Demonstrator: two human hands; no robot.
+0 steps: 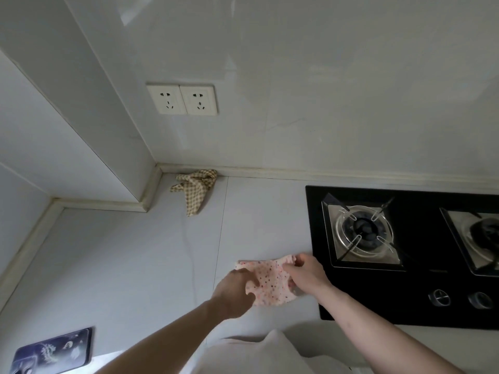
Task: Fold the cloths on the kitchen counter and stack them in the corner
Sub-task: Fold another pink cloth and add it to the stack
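Pink dotted cloth (271, 282) lies on counter (135, 265) just left of gas hob (405, 255), long axis left-right. Left hand (233, 290) fingers curled, pinching its left edge; right hand (305, 273) pinching its right end. Crumpled checked cloth (195, 188) in corner, tail pointing toward camera.

A pink cloth (271, 282) with small coloured dots lies on the pale grey counter (135, 265) just left of the black stove, partly folded and rumpled, its upper edge drawn out into a straight band. A yellow-and-white checked cloth (195, 188) sits well apart from it in the back corner, unfolded and crumpled, one end trailing forward across the counter.
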